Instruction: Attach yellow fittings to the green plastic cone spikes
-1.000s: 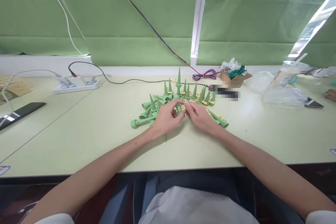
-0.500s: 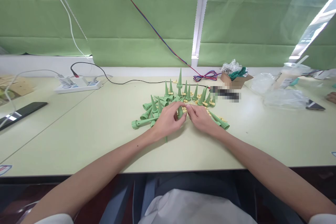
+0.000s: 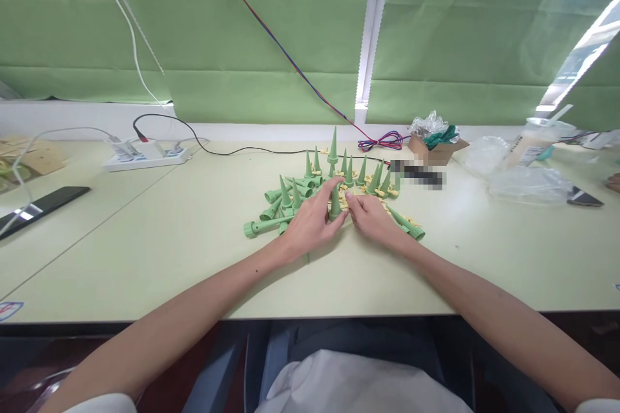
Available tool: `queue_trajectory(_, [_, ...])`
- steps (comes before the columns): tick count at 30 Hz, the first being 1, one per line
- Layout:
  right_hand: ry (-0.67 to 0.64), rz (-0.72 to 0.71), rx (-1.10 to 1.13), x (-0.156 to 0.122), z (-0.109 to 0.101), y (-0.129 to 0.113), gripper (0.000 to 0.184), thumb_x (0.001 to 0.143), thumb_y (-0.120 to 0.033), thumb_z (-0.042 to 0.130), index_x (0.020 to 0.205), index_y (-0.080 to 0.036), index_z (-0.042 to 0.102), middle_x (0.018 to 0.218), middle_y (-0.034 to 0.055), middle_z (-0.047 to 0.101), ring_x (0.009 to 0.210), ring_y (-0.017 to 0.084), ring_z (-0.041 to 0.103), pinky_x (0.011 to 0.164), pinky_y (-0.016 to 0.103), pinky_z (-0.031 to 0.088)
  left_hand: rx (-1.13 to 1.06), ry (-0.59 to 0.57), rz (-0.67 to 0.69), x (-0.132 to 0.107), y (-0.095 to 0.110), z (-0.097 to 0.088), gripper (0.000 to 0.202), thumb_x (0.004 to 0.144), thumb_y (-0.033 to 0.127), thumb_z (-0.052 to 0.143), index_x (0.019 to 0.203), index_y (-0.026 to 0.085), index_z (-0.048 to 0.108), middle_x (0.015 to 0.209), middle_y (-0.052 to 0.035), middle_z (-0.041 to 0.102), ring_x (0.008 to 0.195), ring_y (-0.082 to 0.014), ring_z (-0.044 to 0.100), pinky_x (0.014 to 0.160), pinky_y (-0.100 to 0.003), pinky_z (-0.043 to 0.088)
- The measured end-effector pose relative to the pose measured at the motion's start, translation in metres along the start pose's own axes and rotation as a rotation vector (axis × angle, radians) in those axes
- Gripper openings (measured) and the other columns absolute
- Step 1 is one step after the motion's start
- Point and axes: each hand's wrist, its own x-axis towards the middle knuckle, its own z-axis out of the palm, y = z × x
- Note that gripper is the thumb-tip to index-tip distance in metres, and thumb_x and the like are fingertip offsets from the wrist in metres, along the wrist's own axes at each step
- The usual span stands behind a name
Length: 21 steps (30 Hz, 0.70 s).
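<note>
- Green spikes (image 3: 373,181) stand in a loose arc on the worktop (image 3: 194,226), points up, probably because their broad ends give steady footing.
- Other spikes lie on their sides in a heap at the left, likely just dropped within easy reach; a couple more lie beside the right hand (image 3: 371,216).
- Small yellow pieces (image 3: 393,193) sit around the standing spikes' feet, perhaps kept close for handling together.
- The left hand (image 3: 310,224) makes a half-open curve, thumb and forefinger apart around one upright spike (image 3: 335,202), seemingly to steady it; whether it is gripped cannot be told.
- The right hand is curled, thumb against forefinger, just beside that spike; whether anything is pinched there is hidden.
</note>
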Motion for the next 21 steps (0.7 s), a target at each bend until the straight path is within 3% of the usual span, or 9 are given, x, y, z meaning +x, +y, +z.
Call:
queue_trajectory(4, [-0.018,0.010,0.015,0.000,0.000,0.000,0.054,0.104,-0.047,0.029,0.055,-0.024,0.029,0.046,-0.0026,0.036,0.051,0.014,0.036,0.056,0.031,0.028,-0.015,0.029,-0.019,0.000,0.000,-0.001,0.081,0.090,0.026,0.061,0.157,0.029,0.016,0.101,-0.0022,0.067,0.050,-0.0069,0.049,0.058,-0.023,0.044])
queue_trajectory(7, [-0.009,-0.004,0.003,-0.001,0.000,0.000,0.055,0.104,-0.046,0.029,0.055,-0.023,0.029,0.046,-0.0029,0.035,0.050,0.014,0.035,0.056,0.031,0.028,-0.014,0.035,-0.052,0.001,-0.001,-0.002,0.082,0.088,0.025,0.066,0.157,0.029,0.020,0.101,-0.0024,0.070,0.054,-0.0093,0.055,0.062,-0.024,0.046])
queue_trajectory(9, [0.002,-0.018,-0.018,-0.001,0.000,0.000,0.053,0.104,-0.045,0.030,0.055,-0.023,0.028,0.047,-0.0031,0.034,0.050,0.013,0.034,0.056,0.031,0.027,0.007,0.035,-0.039,0.001,-0.003,-0.002,0.067,0.088,0.024,0.067,0.148,0.027,0.039,0.093,-0.0002,0.070,0.055,-0.0095,0.055,0.062,-0.023,0.046])
queue_trajectory(11, [0.019,-0.027,-0.039,0.000,0.001,0.001,0.052,0.103,-0.044,0.032,0.056,-0.023,0.027,0.048,-0.0034,0.033,0.050,0.013,0.033,0.055,0.031,0.026,0.031,0.053,0.008,0.002,-0.006,-0.001,0.040,0.088,0.022,0.068,0.127,0.022,0.058,0.082,0.0020,0.068,0.053,-0.0088,0.053,0.059,-0.022,0.044])
queue_trajectory(14, [0.041,-0.043,-0.059,-0.001,0.002,0.001,0.051,0.102,-0.045,0.032,0.057,-0.023,0.027,0.050,-0.0034,0.032,0.051,0.013,0.031,0.055,0.031,0.024,0.069,0.124,0.109,0.002,-0.012,0.002,0.008,0.090,0.021,0.066,0.097,0.018,0.063,0.070,0.0036,0.061,0.053,-0.0092,0.049,0.056,-0.022,0.042])
queue_trajectory(21, [0.067,-0.095,-0.067,-0.002,0.000,-0.001,0.048,0.102,-0.045,0.032,0.060,-0.022,0.026,0.054,-0.0037,0.030,0.053,0.012,0.029,0.055,0.031,0.022,0.066,0.196,0.281,0.004,-0.013,0.003,0.007,0.095,0.019,0.059,0.090,0.018,0.064,0.079,-0.0006,0.064,0.061,-0.0094,0.053,0.059,-0.022,0.046])
